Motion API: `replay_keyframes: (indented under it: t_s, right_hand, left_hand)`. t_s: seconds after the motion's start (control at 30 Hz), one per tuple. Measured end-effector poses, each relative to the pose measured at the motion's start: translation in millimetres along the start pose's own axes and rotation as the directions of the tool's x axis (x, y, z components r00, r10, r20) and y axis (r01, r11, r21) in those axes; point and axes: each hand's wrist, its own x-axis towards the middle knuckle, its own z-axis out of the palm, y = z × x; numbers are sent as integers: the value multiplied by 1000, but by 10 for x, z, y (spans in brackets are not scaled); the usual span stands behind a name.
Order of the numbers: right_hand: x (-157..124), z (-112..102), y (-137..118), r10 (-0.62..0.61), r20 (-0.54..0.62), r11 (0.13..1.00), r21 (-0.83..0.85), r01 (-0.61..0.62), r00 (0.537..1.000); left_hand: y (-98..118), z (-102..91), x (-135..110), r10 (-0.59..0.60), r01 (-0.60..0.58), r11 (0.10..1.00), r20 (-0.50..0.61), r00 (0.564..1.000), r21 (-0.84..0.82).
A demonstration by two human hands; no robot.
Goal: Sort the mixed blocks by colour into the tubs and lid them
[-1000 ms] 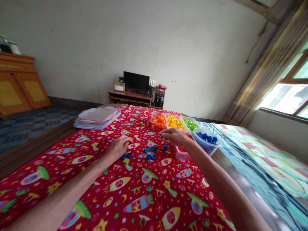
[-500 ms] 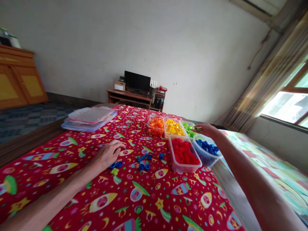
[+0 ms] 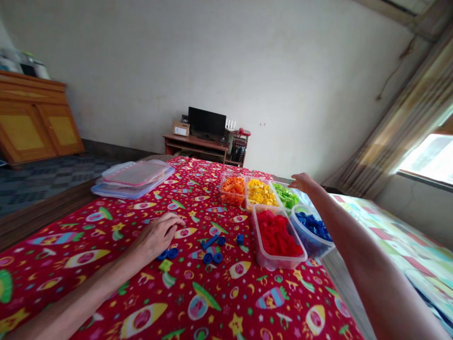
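Note:
My left hand (image 3: 163, 232) rests palm down on the red patterned tablecloth (image 3: 201, 278), its fingers loosely bent and holding nothing. Close beside it lie blue toy wheels (image 3: 172, 253) and a lime-green block (image 3: 164, 265). More blue wheels (image 3: 213, 258), a blue bar-shaped piece (image 3: 210, 242) and a small blue block (image 3: 239, 239) lie to its right. Stretched out at the far right, my right hand (image 3: 302, 182) hovers just over the back edge of the box of green blocks (image 3: 286, 195). Its thumb and fingers are apart, with nothing visible between them.
Clear boxes of orange blocks (image 3: 232, 187), yellow blocks (image 3: 261, 192) and red blocks (image 3: 278, 233) stand by the round tub of blue blocks (image 3: 313, 226). Stacked plastic lids (image 3: 136, 174) lie at the left. Beyond the table stands a desk with a monitor (image 3: 207, 122).
The green piece that was in my right hand no longer shows there, and its fingers have spread above the green box. My left hand stays in place. The view has shifted slightly left.

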Motion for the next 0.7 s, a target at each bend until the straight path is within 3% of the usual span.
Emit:
replay_keyframes:
  t_s: [0.1,0.2,0.33,0.43,0.5,0.57,0.63,0.7]
  right_hand:
    - [-173,71,-83,122,26,992,37,-123,992]
    - [-428,122,-253,169,76,981,85,-175,983]
    - [-925,232,-514,81,259,974,183,-132,963]
    - [-1368,432,-618,-48,414,973,226,-51,909]
    - [-1653,618,-622,-132,513,980,195,35,848]
    - [-1901,813,-588,-205,571,976,63,207,795]
    - [-2098,983,-538,-274,587,871,-184,456,762]
    - [-2241,1113,-488,-301,598,696,-394,600,743]
  left_hand:
    - [9,-4,7,8,-8,1000,4,1000,5]
    - [33,-14,18,12,-12,1000,21,1000,8]
    - [69,-41,34,-6,5,1000,33,999,11]
    - [56,-107,65,-46,48,999,87,995,-19]
    - [20,-183,100,-70,83,994,183,981,-68]
    - [-17,-281,142,-85,127,984,293,952,-125]
    - [-23,-394,185,-72,142,978,391,917,-153]
    - [29,-511,219,-17,96,986,491,871,-137]
